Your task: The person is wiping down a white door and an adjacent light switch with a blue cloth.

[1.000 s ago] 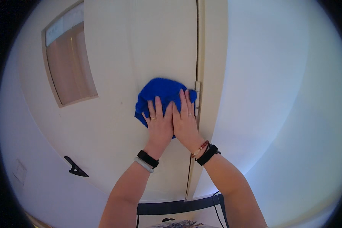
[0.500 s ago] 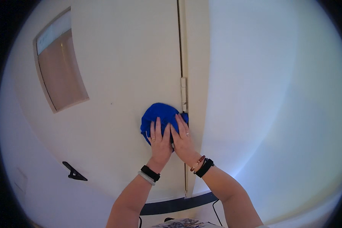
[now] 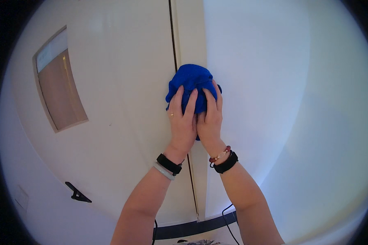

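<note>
A bunched blue cloth (image 3: 191,76) lies pressed against the right edge of a cream door (image 3: 122,81) and the door frame (image 3: 191,32) beside it. My left hand (image 3: 183,116) holds the cloth's left part, its fingers spread over the fabric. My right hand (image 3: 210,114) grips the right part, with fingertips bent into the folds. Both hands are side by side, thumbs close together, and a little of the cloth shows beneath them. The hinge is out of sight, apparently behind the cloth or hands.
A narrow window (image 3: 63,81) is set in the door at the left. A black door handle (image 3: 78,193) sticks out at lower left. To the right stretches a white wall (image 3: 257,81). A dark skirting strip (image 3: 180,231) runs along the bottom, near a thin black cable (image 3: 230,226).
Both hands have moved up and a little right with the blue cloth, from the door beside the hinge onto the door edge and frame. The view has shifted slightly too.
</note>
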